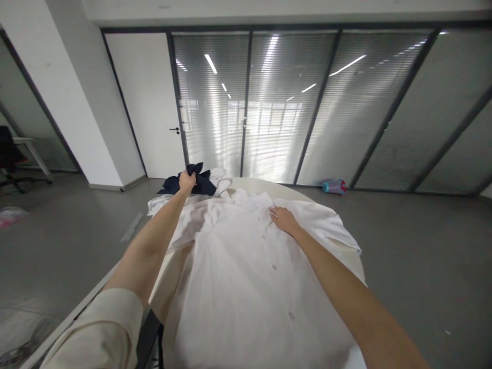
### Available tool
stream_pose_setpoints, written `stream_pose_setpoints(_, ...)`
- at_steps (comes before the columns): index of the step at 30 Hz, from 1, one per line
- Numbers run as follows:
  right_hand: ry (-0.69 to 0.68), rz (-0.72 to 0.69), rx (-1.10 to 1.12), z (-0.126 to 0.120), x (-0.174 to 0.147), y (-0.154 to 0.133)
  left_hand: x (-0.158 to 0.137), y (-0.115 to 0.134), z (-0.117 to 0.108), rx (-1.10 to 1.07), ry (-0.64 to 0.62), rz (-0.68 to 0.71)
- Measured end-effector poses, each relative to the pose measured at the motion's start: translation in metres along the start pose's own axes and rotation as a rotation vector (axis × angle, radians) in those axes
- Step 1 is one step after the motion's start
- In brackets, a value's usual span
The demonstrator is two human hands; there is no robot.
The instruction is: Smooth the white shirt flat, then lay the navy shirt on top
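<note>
Plain white buttoned shirt (246, 266), navy blue garment (202, 183), cream round table (265, 187), cream sleeve (103, 328), grey floor (423, 246), silvery striped blinds (277, 107), white door (146, 102), teal and pink basket (333, 186)

1. Straight ahead of you, a glass wall with shut blinds (284, 107) throws back the ceiling lights.
2. To its left, a white door (148, 102) with a dark handle.
3. Down on the grey floor (423, 246) by the glass lies a small teal and pink object (333, 186).
4. Far left, a black office chair (8, 156) stands beside a pale desk (33, 148).
</note>
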State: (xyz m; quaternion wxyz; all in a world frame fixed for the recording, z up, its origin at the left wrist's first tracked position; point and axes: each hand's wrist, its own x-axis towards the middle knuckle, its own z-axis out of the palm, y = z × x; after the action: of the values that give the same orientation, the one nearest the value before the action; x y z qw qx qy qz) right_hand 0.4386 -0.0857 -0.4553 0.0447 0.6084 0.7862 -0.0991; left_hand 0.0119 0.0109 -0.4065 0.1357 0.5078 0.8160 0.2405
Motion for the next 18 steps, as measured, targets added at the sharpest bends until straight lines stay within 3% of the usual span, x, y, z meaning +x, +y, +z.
stream_pose_setpoints(5, 0.004, 0.009, 0.012, 0.0, 0.0, 0.0, 0.036, 0.03, -0.042, -0.203, 0.319, 0.069)
stream_pose_setpoints(8, 0.009, 0.012, 0.028, 0.0, -0.002, 0.0, 0.044, 0.057, -0.067, -0.489, 0.454, 0.289)
stream_pose_setpoints(10, 0.014, 0.015, 0.04, -0.001, -0.003, 0.0, 0.038, 0.079, -0.084, -0.581, 0.46, 0.45)
stream_pose_setpoints(14, 0.124, 0.076, 0.096, -0.018, 0.0, -0.005, -0.019, 0.115, -0.111, -0.726, 0.401, 0.643)
stream_pose_setpoints(16, 0.247, 0.108, 0.245, -0.033, 0.002, -0.014, -0.07, 0.115, -0.119, -0.869, 0.266, 0.707)
stream_pose_setpoints(18, 0.259, 0.075, 0.492, -0.049, 0.0, -0.026, -0.13, 0.098, -0.125, -0.862, 0.04, 0.811)
